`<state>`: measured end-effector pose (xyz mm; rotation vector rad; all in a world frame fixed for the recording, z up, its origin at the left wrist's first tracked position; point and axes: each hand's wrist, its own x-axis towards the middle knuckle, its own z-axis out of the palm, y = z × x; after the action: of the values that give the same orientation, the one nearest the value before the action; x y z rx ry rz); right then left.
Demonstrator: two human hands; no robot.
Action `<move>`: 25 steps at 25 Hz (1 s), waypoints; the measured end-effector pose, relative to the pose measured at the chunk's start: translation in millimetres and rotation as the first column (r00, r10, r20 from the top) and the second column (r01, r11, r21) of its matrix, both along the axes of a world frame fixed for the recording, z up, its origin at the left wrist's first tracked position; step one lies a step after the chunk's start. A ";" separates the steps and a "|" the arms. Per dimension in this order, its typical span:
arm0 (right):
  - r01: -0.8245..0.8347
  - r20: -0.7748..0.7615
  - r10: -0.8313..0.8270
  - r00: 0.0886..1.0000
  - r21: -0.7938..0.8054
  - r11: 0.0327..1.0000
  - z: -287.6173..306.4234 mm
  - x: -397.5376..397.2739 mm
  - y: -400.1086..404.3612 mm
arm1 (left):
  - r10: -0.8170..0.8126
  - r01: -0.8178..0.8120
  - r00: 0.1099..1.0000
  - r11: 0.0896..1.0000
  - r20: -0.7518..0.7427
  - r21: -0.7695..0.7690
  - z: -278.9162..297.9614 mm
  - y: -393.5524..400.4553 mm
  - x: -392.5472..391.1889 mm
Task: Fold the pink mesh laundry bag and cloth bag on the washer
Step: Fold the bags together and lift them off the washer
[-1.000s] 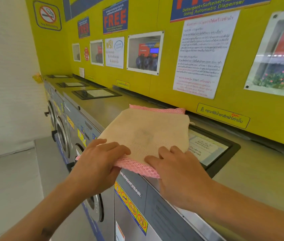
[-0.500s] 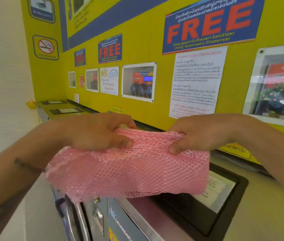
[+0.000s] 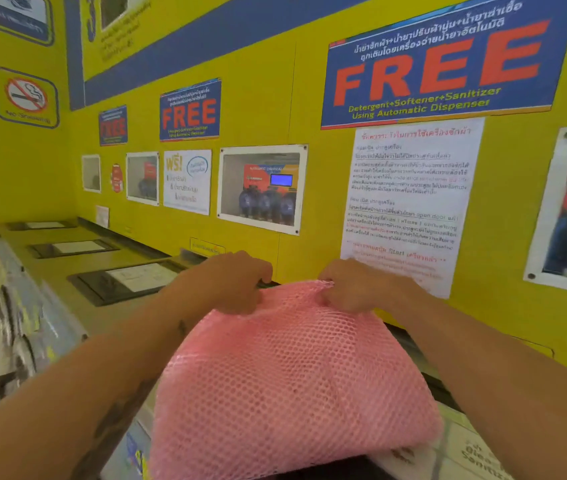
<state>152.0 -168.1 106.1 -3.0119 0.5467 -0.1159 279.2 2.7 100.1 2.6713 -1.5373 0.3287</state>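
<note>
The pink mesh laundry bag is draped over the washer top, its far edge raised near the yellow wall and its near part hanging toward me. My left hand pinches the far edge on the left. My right hand pinches the same edge on the right. Both hands are close together, almost at the wall. The cloth bag is hidden, presumably under or inside the mesh; I cannot tell where.
The washer top runs left along the yellow wall, with black framed lids set into it. Signs and a paper notice hang on the wall. Washer fronts drop away at left.
The beige cloth bag lay on top of the pink mesh; both hands then lifted the bundle and turned it over, carrying the held edge toward the wall. Only pink mesh shows now.
</note>
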 end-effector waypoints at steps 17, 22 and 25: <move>0.129 -0.256 -0.096 0.962 0.114 0.985 -67.9 37.9 2.3 | -0.246 0.273 0.879 0.962 -0.408 0.009 -88.8 22.3 52.0; 0.184 -0.351 -0.081 0.933 0.271 0.945 -55.6 -16.4 13.5 | -0.262 0.244 0.943 0.964 -0.208 -0.106 -72.2 49.8 45.5; 0.291 -0.380 -0.134 0.915 0.395 0.871 -39.2 -47.3 32.8 | -0.186 0.075 0.939 0.932 -0.288 -0.356 -79.4 87.1 27.6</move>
<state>104.8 -135.3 66.9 -2.5167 0.8129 0.4688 306.8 89.9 20.6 2.2141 -1.4037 0.1317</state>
